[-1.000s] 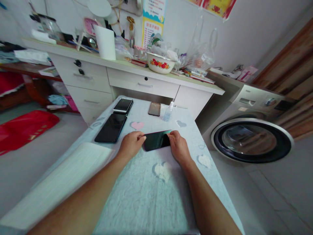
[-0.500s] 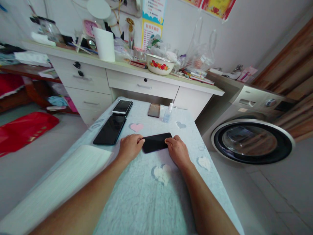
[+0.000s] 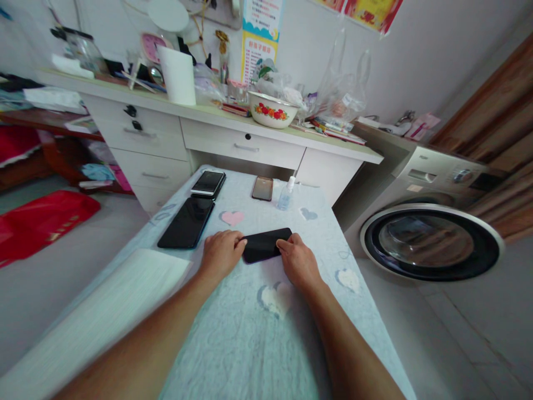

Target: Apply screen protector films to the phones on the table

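Note:
A smartphone (image 3: 262, 245) with a dark screen lies nearly level between my two hands, low over the cloth-covered table. My left hand (image 3: 222, 253) pinches its left end, thumb on the edge. At the other end my right hand (image 3: 300, 258) grips the phone, its thumb resting over the screen. The fingers beneath the phone are hidden. Beyond it on the cloth are a brown phone case (image 3: 262, 188) and a clear spray bottle (image 3: 286, 193). Left of my left hand lie a large black tablet (image 3: 187, 222) and a white-edged phone (image 3: 208, 182) on a dark thing.
A white folded sheet (image 3: 104, 316) runs along the table's left side. Behind the table stands a white desk (image 3: 212, 133) bearing a flowered bowl (image 3: 272, 110) and a paper roll (image 3: 177, 75). To the right is a washing machine (image 3: 425, 239); a red bag (image 3: 45, 225) lies on the floor.
My right thumb has slid a little leftward, farther over the screen, and the right hand has shifted slightly left. The phone stays in nearly the same place; my left hand has barely moved.

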`<state>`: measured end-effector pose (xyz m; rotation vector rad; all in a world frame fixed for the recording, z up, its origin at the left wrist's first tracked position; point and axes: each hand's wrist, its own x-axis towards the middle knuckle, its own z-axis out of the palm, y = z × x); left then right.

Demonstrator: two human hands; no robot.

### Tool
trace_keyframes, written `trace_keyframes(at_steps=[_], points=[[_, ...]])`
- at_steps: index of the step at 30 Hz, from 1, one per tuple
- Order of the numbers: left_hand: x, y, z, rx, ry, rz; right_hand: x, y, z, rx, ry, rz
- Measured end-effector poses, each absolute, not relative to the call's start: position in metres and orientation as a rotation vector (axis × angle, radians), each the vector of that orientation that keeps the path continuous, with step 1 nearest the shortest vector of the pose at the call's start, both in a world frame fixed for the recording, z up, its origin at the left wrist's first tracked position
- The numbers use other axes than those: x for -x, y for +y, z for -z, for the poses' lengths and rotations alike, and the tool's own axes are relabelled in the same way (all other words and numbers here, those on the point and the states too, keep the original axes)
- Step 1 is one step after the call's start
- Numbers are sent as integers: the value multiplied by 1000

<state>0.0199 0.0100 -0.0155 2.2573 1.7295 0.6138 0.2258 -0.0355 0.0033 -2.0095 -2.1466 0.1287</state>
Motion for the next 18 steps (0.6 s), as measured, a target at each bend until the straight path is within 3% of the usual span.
trace_keyframes(at_steps=[18], points=[[-20, 9, 17, -2260, 1770, -594, -190, -51, -11, 1669, -2488, -178]])
